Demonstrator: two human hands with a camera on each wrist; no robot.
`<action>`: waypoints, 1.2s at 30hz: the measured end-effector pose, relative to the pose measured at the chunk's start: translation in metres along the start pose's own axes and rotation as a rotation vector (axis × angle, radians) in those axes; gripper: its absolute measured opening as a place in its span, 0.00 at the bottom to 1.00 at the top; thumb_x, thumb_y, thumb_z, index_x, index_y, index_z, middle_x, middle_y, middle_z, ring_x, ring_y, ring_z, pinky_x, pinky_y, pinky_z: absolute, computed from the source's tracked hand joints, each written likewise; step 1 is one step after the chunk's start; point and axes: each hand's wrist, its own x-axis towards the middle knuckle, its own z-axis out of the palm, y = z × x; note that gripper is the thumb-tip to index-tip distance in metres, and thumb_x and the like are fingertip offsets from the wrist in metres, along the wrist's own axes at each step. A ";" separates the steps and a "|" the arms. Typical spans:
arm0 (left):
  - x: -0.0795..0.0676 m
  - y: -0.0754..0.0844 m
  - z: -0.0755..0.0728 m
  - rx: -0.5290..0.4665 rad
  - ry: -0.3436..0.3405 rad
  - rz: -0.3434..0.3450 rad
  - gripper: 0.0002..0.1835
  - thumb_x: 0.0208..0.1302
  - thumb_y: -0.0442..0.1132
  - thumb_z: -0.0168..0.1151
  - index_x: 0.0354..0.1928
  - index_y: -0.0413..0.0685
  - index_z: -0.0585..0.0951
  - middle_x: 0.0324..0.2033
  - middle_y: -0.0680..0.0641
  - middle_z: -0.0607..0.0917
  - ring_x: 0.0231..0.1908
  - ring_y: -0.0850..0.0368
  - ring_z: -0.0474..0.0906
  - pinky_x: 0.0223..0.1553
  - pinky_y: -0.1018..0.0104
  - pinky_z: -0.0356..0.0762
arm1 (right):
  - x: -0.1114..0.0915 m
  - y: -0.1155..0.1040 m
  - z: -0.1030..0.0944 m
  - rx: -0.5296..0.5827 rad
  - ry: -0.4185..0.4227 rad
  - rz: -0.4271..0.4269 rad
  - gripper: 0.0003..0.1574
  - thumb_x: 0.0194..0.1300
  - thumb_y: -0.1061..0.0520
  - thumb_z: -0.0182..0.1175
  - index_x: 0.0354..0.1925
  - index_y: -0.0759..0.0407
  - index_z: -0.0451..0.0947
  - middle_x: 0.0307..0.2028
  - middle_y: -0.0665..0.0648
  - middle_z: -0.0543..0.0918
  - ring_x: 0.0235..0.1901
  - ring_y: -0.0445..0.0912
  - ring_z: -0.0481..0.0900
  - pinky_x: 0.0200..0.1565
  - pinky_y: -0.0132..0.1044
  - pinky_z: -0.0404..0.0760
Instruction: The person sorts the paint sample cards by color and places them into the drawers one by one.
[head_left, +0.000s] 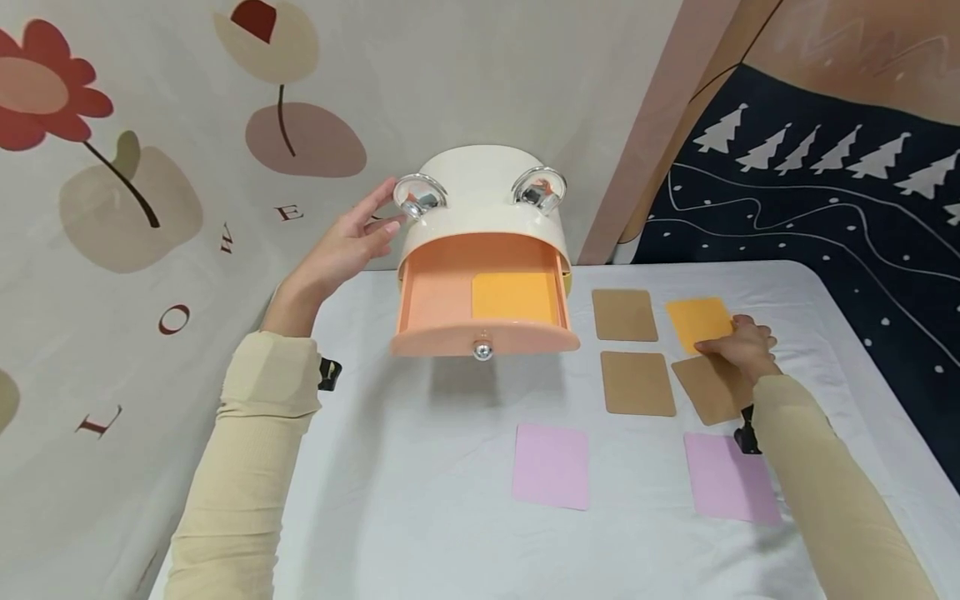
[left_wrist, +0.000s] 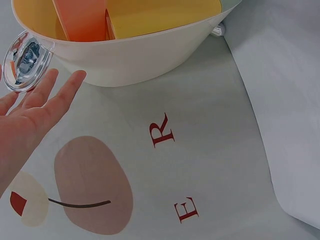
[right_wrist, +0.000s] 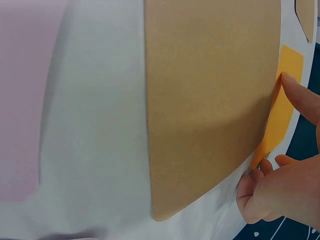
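My left hand (head_left: 348,246) has its fingers extended at the silver round eye (head_left: 420,196) on the left of a white rounded drawer box (head_left: 480,187). The left wrist view shows its fingertips right by the box wall (left_wrist: 120,62). The peach drawer (head_left: 435,292) stands pulled out, with an orange card (head_left: 517,296) lying in its right half. On the right side, my right hand (head_left: 744,346) grips another orange card (head_left: 696,321) by its edges, thumb on one edge and fingers on another. That card (right_wrist: 287,100) lies beside a brown card (right_wrist: 215,90).
Two more brown cards (head_left: 625,315) lie between the box and the right hand. Pink cards (head_left: 551,467) lie nearer the front, one of them partly behind the right forearm. A patterned wall (head_left: 525,75) stands behind the white-covered table (head_left: 420,517).
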 end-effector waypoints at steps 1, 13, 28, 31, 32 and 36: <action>0.000 0.000 0.000 -0.001 0.000 -0.001 0.32 0.70 0.37 0.46 0.71 0.59 0.47 0.69 0.53 0.49 0.65 0.50 0.56 0.60 0.48 0.59 | 0.000 0.000 0.000 -0.004 0.000 0.000 0.58 0.52 0.56 0.66 0.67 0.74 0.39 0.58 0.81 0.45 0.56 0.69 0.43 0.57 0.61 0.53; -0.001 0.002 0.000 -0.001 -0.002 0.000 0.33 0.70 0.37 0.46 0.72 0.57 0.47 0.69 0.52 0.50 0.65 0.49 0.56 0.60 0.47 0.59 | 0.001 0.003 -0.003 0.020 0.007 0.042 0.48 0.55 0.56 0.62 0.62 0.78 0.48 0.57 0.79 0.53 0.55 0.67 0.50 0.55 0.57 0.59; -0.002 0.003 0.001 0.000 0.005 -0.012 0.33 0.70 0.36 0.46 0.72 0.57 0.47 0.69 0.51 0.50 0.65 0.50 0.56 0.60 0.48 0.59 | 0.003 0.012 -0.020 0.223 0.050 0.023 0.19 0.63 0.63 0.52 0.49 0.76 0.66 0.36 0.59 0.71 0.26 0.38 0.68 0.22 0.25 0.72; -0.001 0.003 0.001 -0.001 0.003 -0.011 0.33 0.70 0.36 0.46 0.71 0.57 0.47 0.69 0.51 0.50 0.65 0.50 0.56 0.60 0.47 0.59 | 0.006 0.011 -0.026 0.272 0.084 0.068 0.15 0.64 0.63 0.51 0.47 0.71 0.67 0.40 0.59 0.70 0.29 0.38 0.68 0.25 0.26 0.73; -0.001 0.003 0.001 -0.001 0.002 -0.011 0.33 0.69 0.36 0.46 0.71 0.57 0.47 0.69 0.51 0.50 0.65 0.50 0.56 0.60 0.47 0.59 | 0.009 0.013 -0.028 0.296 0.100 0.077 0.13 0.64 0.63 0.52 0.45 0.70 0.69 0.39 0.57 0.70 0.29 0.38 0.68 0.24 0.26 0.73; -0.002 0.004 0.001 0.002 0.001 -0.011 0.33 0.70 0.36 0.46 0.72 0.57 0.47 0.69 0.51 0.50 0.65 0.51 0.56 0.60 0.48 0.59 | 0.035 0.032 -0.039 0.404 0.145 0.062 0.02 0.61 0.62 0.57 0.35 0.59 0.73 0.31 0.49 0.72 0.26 0.36 0.70 0.20 0.28 0.74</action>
